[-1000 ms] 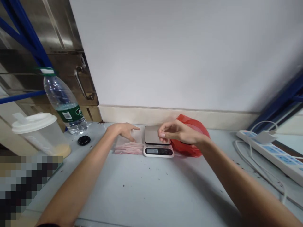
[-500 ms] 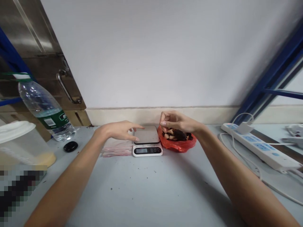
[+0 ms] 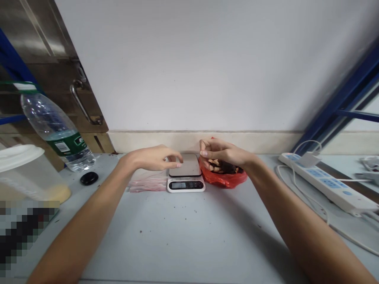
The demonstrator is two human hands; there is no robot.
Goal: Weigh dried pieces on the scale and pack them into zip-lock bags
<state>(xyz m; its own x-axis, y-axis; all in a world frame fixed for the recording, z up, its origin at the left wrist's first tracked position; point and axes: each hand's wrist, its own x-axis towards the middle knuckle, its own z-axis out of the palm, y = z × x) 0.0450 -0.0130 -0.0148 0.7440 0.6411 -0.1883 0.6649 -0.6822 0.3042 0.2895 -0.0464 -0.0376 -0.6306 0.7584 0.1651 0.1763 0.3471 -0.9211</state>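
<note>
A small white kitchen scale [image 3: 186, 178] with a steel plate stands on the grey table near the wall. My left hand [image 3: 151, 158] hovers over its left edge, fingers curled, above a stack of clear zip bags with pink strips [image 3: 147, 184]. It looks as if it pinches the top bag, but I cannot tell. My right hand [image 3: 222, 153] sits over the open red plastic bag [image 3: 226, 178] of dark and pale dried pieces, fingertips pinched together; anything between them is too small to see.
A water bottle [image 3: 56, 132] leans at the left beside a black cap [image 3: 89, 178] and a clear lidded container [image 3: 26, 173]. A white power strip [image 3: 328, 185] with cables lies at the right. A steel door and blue frame flank the wall.
My left hand has slid right over the scale's edge and curled its fingers. My right hand has moved from above the scale to the red bag, which now shows its contents.
</note>
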